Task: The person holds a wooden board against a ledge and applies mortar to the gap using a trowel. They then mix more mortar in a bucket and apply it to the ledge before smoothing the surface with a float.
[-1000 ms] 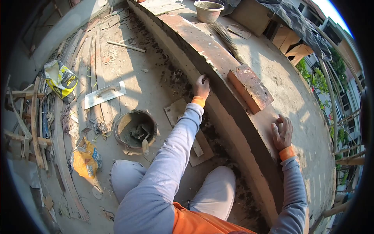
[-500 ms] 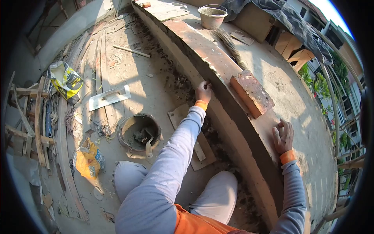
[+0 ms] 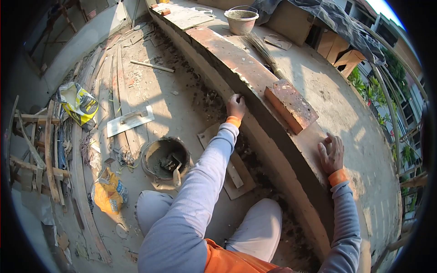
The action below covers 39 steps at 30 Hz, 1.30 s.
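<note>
My left hand (image 3: 236, 107) is at the face of the low wall (image 3: 268, 136), its fingers curled together near the freshly plastered dark strip; anything pinched in them is hidden. On the wall's flat top rests my right hand (image 3: 332, 155), holding nothing, with its fingers loosely bent and apart. Just beyond that hand, a red brick block (image 3: 291, 105) lies on the ledge. Below my left forearm, a wooden float board (image 3: 237, 182) lies on the floor against the wall's foot. A bucket of mortar (image 3: 159, 148) stands to the left, with a trowel (image 3: 177, 175) in it.
A plastering trowel (image 3: 130, 120) lies on the floor at left, near a yellow-and-black bag (image 3: 79, 103) and an orange bag (image 3: 108, 193). Wooden planks (image 3: 119, 86) run along the floor. Atop the ledge stand a pale bucket (image 3: 241, 20) and a twig broom (image 3: 266, 54).
The view has shifted slightly. Both hands stay in nearly the same places on the wall, and the brick block and buckets have not been moved.
</note>
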Each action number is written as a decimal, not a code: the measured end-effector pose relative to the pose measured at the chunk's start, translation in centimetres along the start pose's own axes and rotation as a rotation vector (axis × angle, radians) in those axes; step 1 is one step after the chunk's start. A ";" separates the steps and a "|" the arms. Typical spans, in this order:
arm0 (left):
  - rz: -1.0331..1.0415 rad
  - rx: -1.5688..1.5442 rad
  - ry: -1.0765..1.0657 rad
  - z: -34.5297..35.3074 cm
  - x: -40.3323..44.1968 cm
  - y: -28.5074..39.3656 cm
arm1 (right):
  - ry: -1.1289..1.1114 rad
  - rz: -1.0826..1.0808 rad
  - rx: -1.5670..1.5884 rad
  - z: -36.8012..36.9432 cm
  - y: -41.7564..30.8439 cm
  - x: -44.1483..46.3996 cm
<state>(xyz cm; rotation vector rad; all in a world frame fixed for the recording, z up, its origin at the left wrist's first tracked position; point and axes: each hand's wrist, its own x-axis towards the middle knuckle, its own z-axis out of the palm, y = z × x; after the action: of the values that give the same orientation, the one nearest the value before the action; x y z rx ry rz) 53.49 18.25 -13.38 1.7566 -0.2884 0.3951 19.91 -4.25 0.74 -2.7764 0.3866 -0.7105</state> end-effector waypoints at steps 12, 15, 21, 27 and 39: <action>-0.149 -0.215 -0.031 0.7 0.3 -0.7 | 0.016 -0.001 0.016 0.0 0.1 -0.1; -0.209 -0.287 -0.029 0.6 0.2 -0.4 | 0.042 -0.006 0.020 -0.3 -0.2 -0.1; -0.114 -0.165 0.047 1.8 0.2 -2.2 | 0.080 -0.086 0.041 0.3 0.4 -0.2; -0.114 -0.017 0.011 -1.6 -2.0 -0.3 | 0.101 -0.086 0.048 0.6 1.1 -0.3; 0.076 0.464 -0.516 -16.8 -3.0 9.0 | 0.126 -0.076 0.046 1.6 2.7 -0.5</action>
<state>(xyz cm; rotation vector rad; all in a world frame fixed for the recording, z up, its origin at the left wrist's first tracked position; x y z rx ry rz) 45.32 32.58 -3.41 2.2981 -0.6734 0.0507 19.80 -6.36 -1.69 -2.7236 0.2853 -0.9040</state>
